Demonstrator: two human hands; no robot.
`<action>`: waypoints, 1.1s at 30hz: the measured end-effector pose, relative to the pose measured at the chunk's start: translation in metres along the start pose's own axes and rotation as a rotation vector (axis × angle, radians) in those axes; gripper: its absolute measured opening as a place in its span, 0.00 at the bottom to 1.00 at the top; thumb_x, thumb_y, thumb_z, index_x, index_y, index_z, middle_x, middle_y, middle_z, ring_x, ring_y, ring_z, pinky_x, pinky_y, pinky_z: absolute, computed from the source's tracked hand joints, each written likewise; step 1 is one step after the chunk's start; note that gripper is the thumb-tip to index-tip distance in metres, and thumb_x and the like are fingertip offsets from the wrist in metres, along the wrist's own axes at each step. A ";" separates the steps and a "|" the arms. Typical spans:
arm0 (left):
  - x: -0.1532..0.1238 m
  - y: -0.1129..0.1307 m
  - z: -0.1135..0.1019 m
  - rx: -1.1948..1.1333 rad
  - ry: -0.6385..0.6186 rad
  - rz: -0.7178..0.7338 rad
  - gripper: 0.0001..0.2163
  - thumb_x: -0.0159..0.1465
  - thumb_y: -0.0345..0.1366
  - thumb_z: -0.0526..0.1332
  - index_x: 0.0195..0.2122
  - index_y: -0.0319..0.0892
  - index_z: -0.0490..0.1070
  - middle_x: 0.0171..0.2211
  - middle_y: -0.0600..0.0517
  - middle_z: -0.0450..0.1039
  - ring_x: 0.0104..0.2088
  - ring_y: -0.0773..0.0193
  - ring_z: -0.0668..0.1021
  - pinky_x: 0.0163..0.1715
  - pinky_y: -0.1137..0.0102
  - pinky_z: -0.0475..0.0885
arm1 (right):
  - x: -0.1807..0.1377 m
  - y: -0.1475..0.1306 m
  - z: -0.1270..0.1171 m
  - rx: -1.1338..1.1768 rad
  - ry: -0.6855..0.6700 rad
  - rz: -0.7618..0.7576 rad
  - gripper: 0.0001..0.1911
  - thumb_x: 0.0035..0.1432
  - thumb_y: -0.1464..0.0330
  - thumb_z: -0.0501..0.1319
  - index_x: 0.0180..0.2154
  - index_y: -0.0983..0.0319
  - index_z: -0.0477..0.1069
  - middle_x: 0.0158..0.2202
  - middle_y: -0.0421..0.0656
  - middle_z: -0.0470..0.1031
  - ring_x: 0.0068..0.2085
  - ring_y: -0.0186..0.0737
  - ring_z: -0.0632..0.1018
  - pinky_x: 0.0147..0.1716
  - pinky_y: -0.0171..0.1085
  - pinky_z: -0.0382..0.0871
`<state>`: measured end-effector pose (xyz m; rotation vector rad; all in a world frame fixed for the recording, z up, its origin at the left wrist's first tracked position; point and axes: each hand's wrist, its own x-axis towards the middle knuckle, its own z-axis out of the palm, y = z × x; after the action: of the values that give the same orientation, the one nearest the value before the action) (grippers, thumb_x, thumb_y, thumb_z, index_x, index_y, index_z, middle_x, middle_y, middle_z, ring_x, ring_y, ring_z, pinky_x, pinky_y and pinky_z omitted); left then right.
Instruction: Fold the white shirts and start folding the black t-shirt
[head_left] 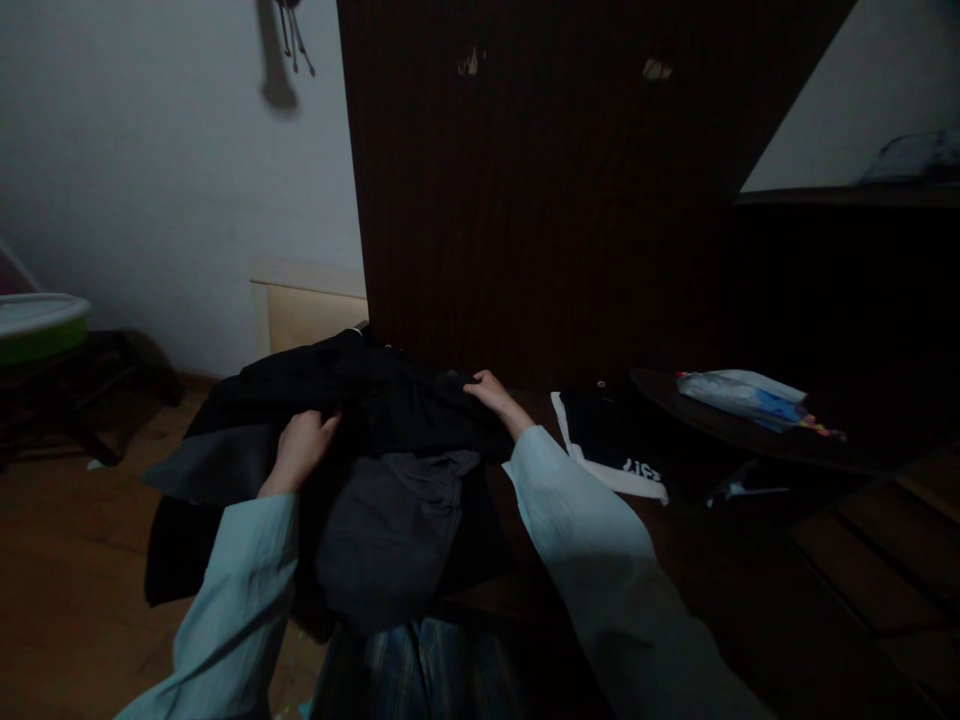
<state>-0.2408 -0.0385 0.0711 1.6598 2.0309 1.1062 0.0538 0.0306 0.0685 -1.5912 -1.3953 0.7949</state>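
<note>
A black garment with dark grey parts lies spread out on a dark wooden surface, draping over its left end. My left hand is closed on the cloth at the garment's left, where a grey section shows beside it. At the garment's upper right, my right hand pinches the black fabric between thumb and fingers. Between my hands and nearer to me is a crumpled grey piece of cloth; I cannot tell if it belongs to the same garment. Dim light hides the folds.
Right of my right hand lies a folded black-and-white garment with white lettering. Farther right, a plastic packet rests on a dark ledge. A tall dark wooden panel stands behind. At left, a green tub with a white lid sits on a stool.
</note>
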 end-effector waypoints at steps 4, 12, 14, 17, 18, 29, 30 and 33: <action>-0.002 0.012 -0.009 -0.517 0.127 -0.124 0.12 0.50 0.44 0.59 0.21 0.39 0.68 0.23 0.47 0.72 0.36 0.52 0.76 0.34 0.68 0.70 | 0.001 -0.003 -0.006 0.297 -0.026 -0.070 0.19 0.40 0.74 0.58 0.38 0.59 0.62 0.28 0.34 0.69 0.30 0.33 0.72 0.35 0.35 0.67; -0.019 0.015 0.013 -1.021 -0.119 0.085 0.26 0.42 0.52 0.65 0.39 0.40 0.71 0.38 0.47 0.75 0.46 0.55 0.73 0.45 0.67 0.68 | -0.014 -0.008 -0.012 0.617 -0.239 -0.180 0.19 0.41 0.72 0.61 0.40 0.58 0.70 0.38 0.39 0.75 0.40 0.37 0.74 0.45 0.39 0.65; -0.019 0.009 0.020 -0.636 -0.280 -0.034 0.23 0.35 0.46 0.70 0.31 0.37 0.73 0.30 0.46 0.76 0.41 0.49 0.75 0.37 0.66 0.71 | -0.015 -0.010 -0.012 0.601 -0.270 -0.150 0.15 0.42 0.71 0.60 0.36 0.60 0.73 0.37 0.40 0.76 0.41 0.39 0.74 0.47 0.41 0.64; -0.016 0.007 0.027 -0.220 -0.383 -0.081 0.16 0.36 0.43 0.69 0.21 0.37 0.72 0.23 0.45 0.75 0.39 0.43 0.76 0.33 0.64 0.72 | -0.012 -0.015 -0.012 0.626 -0.257 -0.147 0.18 0.43 0.69 0.61 0.40 0.60 0.72 0.40 0.41 0.76 0.44 0.39 0.74 0.50 0.42 0.62; -0.015 0.008 0.027 -0.184 -0.342 -0.041 0.15 0.38 0.43 0.68 0.22 0.38 0.73 0.25 0.44 0.76 0.42 0.44 0.75 0.35 0.65 0.71 | -0.011 -0.017 -0.012 0.643 -0.234 -0.158 0.20 0.44 0.68 0.61 0.43 0.59 0.71 0.42 0.41 0.75 0.45 0.39 0.73 0.51 0.42 0.61; -0.010 0.054 0.009 -0.839 -0.072 -0.253 0.20 0.52 0.45 0.62 0.38 0.32 0.73 0.36 0.42 0.76 0.40 0.54 0.77 0.41 0.67 0.71 | -0.027 -0.017 -0.021 0.215 -0.109 -0.226 0.41 0.40 0.59 0.66 0.56 0.58 0.56 0.59 0.45 0.55 0.59 0.43 0.58 0.57 0.42 0.51; -0.009 0.059 0.008 -0.950 -0.060 -0.255 0.18 0.53 0.44 0.61 0.38 0.33 0.73 0.35 0.43 0.77 0.40 0.56 0.77 0.41 0.67 0.72 | -0.033 -0.015 -0.021 0.192 -0.185 -0.254 0.40 0.40 0.59 0.66 0.55 0.58 0.57 0.58 0.45 0.58 0.58 0.43 0.60 0.56 0.42 0.53; -0.007 0.067 0.005 -1.151 -0.095 -0.227 0.17 0.56 0.45 0.58 0.38 0.37 0.73 0.34 0.46 0.77 0.40 0.56 0.77 0.41 0.66 0.72 | -0.049 -0.011 -0.019 0.062 -0.437 -0.340 0.36 0.35 0.62 0.69 0.50 0.58 0.65 0.51 0.43 0.66 0.51 0.42 0.68 0.52 0.41 0.58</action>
<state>-0.1886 -0.0405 0.1133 0.8237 1.0451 1.5939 0.0570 -0.0210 0.0831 -1.1247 -1.8689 1.0008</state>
